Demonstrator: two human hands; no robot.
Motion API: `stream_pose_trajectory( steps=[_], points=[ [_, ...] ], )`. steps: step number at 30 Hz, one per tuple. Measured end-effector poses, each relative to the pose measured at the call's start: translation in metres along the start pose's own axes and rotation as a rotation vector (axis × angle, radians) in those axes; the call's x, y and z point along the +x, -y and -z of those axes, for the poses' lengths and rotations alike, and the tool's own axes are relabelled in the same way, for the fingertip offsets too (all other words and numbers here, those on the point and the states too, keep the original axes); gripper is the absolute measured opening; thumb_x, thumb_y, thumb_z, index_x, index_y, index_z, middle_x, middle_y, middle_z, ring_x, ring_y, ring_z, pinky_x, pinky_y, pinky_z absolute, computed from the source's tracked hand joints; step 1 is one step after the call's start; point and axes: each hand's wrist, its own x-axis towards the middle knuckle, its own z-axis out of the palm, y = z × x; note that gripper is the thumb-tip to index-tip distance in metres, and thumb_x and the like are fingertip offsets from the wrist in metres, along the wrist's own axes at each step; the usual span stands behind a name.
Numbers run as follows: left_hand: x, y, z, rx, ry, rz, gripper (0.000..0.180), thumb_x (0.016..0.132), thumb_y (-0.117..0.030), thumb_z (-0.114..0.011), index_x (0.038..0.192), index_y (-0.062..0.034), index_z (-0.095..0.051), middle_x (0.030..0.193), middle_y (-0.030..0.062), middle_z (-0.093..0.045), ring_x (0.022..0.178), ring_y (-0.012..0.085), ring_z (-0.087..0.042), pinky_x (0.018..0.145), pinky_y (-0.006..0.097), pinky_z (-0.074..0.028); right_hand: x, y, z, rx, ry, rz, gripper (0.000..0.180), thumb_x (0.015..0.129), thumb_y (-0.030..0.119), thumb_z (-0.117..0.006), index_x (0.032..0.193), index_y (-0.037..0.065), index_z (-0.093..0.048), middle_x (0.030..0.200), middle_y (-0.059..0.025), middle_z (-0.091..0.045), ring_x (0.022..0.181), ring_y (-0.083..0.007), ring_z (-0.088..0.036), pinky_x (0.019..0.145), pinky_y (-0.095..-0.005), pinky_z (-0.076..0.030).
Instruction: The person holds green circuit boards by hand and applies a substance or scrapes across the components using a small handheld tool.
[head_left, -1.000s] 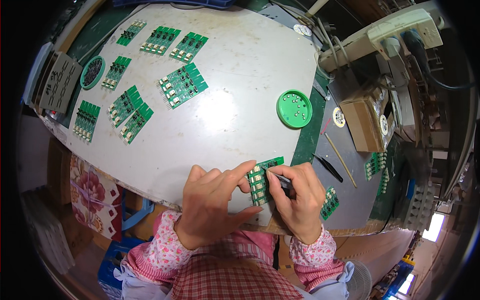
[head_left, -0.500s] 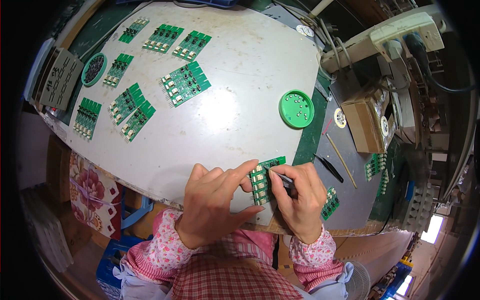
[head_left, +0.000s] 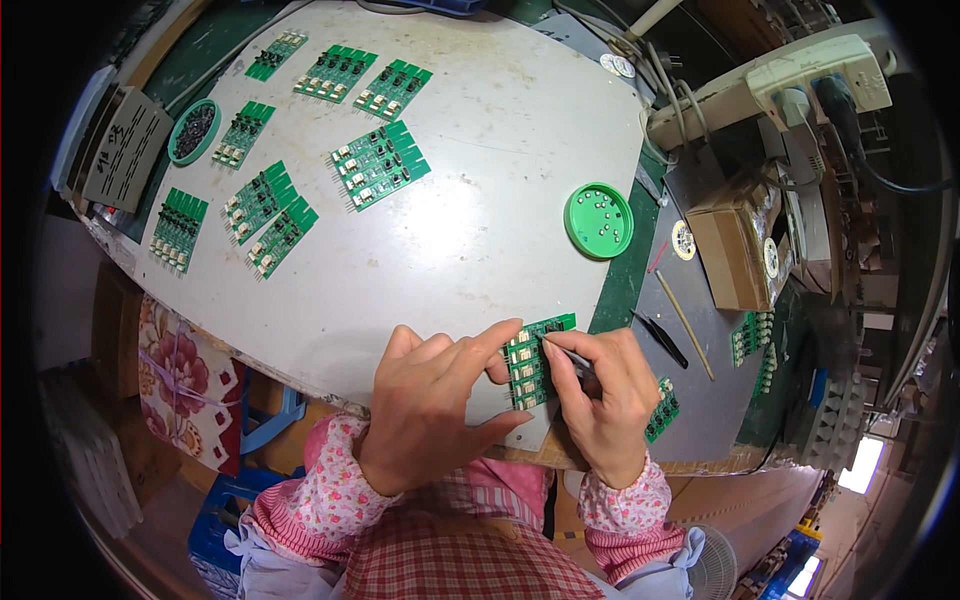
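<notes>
A green circuit board (head_left: 526, 372) with a row of white parts and small black parts lies at the table's near edge. My left hand (head_left: 425, 400) grips it from the left: the index fingertip presses its upper left corner and the thumb lies by its lower left edge. My right hand (head_left: 606, 392) pinches a slim dark tool (head_left: 574, 358), which looks like tweezers. Its tip meets the board's upper part near the black parts; my fingers partly hide the tip and the board's right side.
Several circuit boards (head_left: 378, 166) lie at the far left, beside a green dish of small black parts (head_left: 194, 130). A green lid (head_left: 598, 220) holds small parts. Rightward are black tweezers (head_left: 660, 338), a thin stick (head_left: 686, 325), another board (head_left: 662, 410) and a cardboard box (head_left: 728, 255).
The whole view has shifted slightly. Both hands keep nearly the same pose on the board, with the tool's tip still at its upper part.
</notes>
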Motion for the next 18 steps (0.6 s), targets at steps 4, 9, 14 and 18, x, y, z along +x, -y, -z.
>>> stream_pose_trajectory(
  steps=[4,9,14,18],
  points=[
    [-0.0002,0.0,0.0002,-0.01,-0.002,-0.003,0.081,0.066,-0.028,-0.094,0.139,-0.0088,-0.063,0.09,-0.008,-0.067,0.075,0.0136,-0.059,0.072,0.034,-0.035,0.0003,0.0006,-0.0007,-0.033,0.018,0.033,0.021,0.082,-0.003,-0.081,0.101,0.002,-0.074,0.087,-0.009,-0.066,0.073,-0.0255,-0.065,0.062,-0.0371,-0.051],
    [-0.0003,-0.0001,-0.0007,-0.01,-0.002,-0.005,0.081,0.066,-0.028,-0.093,0.139,-0.0087,-0.063,0.09,-0.0081,-0.067,0.075,0.0136,-0.058,0.072,0.034,-0.035,0.0,0.0002,-0.0004,-0.05,0.021,0.044,0.022,0.082,-0.003,-0.081,0.102,0.002,-0.073,0.087,-0.0092,-0.066,0.074,-0.0258,-0.065,0.063,-0.0372,-0.051],
    [-0.0003,0.0003,-0.0007,-0.008,-0.002,-0.008,0.081,0.067,-0.028,-0.093,0.139,-0.0082,-0.063,0.091,-0.0085,-0.066,0.075,0.0135,-0.058,0.072,0.034,-0.035,0.0,-0.0001,-0.0007,-0.062,0.018,0.056,0.023,0.081,-0.003,-0.081,0.102,0.002,-0.073,0.087,-0.0093,-0.065,0.074,-0.0261,-0.065,0.063,-0.0371,-0.051],
    [-0.0003,0.0003,-0.0006,-0.001,0.005,-0.006,0.081,0.067,-0.029,-0.093,0.14,-0.0081,-0.063,0.09,-0.0086,-0.066,0.075,0.0131,-0.058,0.072,0.034,-0.035,-0.0002,-0.0012,-0.0011,-0.07,0.024,0.066,0.024,0.081,-0.003,-0.082,0.102,0.002,-0.073,0.087,-0.0093,-0.066,0.074,-0.0262,-0.065,0.063,-0.0371,-0.051]
  ],
)
